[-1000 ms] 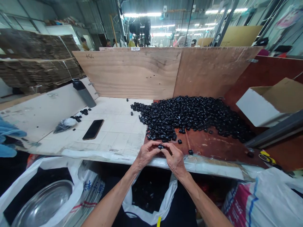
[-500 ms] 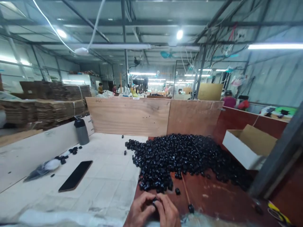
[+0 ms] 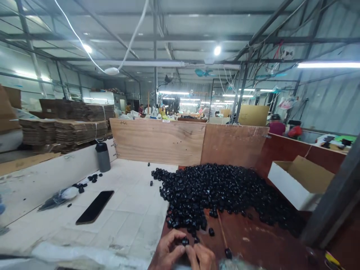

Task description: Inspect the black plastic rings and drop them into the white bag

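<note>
Spreading over a reddish board (image 3: 253,240) beside the tiled counter (image 3: 123,228), a heap of glossy black plastic parts (image 3: 213,195), walled in by plywood panels (image 3: 157,144), apparently to stop pieces rolling away. Near the heap's front edge, one small, squat black part (image 3: 185,241), held low over the board: left hand (image 3: 165,251) with its grip pinching that part between fingertips; right hand (image 3: 201,258) curled just beside it, its grip impossible to tell.

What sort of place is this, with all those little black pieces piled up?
Probably a small factory workshop: a big heap of small black plastic parts lies on a work bench, bundled flattened cardboard is stacked nearby, and the metal-roofed shed looks industrial.
</note>
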Demonstrator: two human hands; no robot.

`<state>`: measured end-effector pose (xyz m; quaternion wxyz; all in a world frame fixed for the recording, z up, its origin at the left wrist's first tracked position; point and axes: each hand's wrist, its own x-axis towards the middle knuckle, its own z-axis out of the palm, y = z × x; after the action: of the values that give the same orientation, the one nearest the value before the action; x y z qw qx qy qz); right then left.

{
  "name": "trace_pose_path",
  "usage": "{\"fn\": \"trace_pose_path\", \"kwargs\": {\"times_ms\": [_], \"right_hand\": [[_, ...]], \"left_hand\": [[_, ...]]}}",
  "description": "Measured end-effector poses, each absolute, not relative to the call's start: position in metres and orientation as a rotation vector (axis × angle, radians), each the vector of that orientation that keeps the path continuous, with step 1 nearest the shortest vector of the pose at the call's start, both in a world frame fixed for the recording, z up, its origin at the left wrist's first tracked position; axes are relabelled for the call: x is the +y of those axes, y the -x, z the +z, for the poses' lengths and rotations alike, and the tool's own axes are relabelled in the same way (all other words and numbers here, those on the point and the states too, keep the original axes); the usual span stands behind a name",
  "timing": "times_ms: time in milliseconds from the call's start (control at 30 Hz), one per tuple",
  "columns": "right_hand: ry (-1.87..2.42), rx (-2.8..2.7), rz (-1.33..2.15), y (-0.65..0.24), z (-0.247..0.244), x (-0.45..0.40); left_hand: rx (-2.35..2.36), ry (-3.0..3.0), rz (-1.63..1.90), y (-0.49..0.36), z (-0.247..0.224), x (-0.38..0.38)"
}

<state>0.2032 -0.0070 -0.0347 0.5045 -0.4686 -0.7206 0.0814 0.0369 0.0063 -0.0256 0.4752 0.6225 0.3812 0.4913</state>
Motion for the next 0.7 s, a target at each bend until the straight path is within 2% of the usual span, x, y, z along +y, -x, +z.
{"fn": "trace_pose_path", "kwargs": {"times_ms": [167, 433, 700], "right_hand": [[1.164, -1.819, 0.468, -0.216, 0.003, -0.024], [1.086, -1.746, 0.581, -0.218, 0.001, -0.022], [1.312, -1.608, 0.892, -0.203, 0.008, -0.040]], "left_hand": [[1.024, -1.523, 1.200, -0.042, 0.005, -0.008], [0.917, -1.474, 1.129, -0.044, 0.012, -0.011], [0.992, -1.954, 1.153, -0.030, 0.006, -0.026]]}}
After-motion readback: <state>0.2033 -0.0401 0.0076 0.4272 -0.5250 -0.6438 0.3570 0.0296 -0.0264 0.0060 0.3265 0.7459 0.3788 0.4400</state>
